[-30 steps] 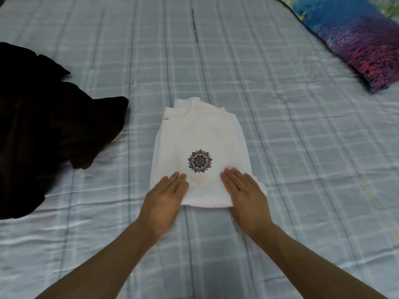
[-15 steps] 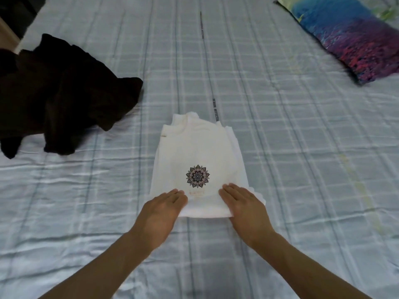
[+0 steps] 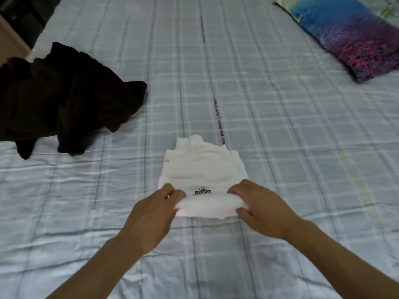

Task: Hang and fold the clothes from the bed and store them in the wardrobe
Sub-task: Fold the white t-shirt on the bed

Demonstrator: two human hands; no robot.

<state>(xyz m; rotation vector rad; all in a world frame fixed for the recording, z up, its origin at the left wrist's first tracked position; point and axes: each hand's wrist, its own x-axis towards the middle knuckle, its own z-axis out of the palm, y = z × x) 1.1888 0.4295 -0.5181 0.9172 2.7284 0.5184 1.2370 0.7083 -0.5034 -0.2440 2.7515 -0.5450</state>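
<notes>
2 hands, left hand [image 3: 154, 214] and right hand [image 3: 260, 209], each closed around the white shirt's [image 3: 203, 169] rolled-up near hem.

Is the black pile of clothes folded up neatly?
No, the black clothes lie crumpled in a heap on the bed.

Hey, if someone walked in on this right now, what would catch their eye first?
Probably the white T-shirt in the middle of the bed, with the left hand and right hand gripping its near edge and rolling it up over the printed mandala. Next, the crumpled black garment heaped at the left, and the bright blue-and-purple pillow at the far right corner.
</notes>
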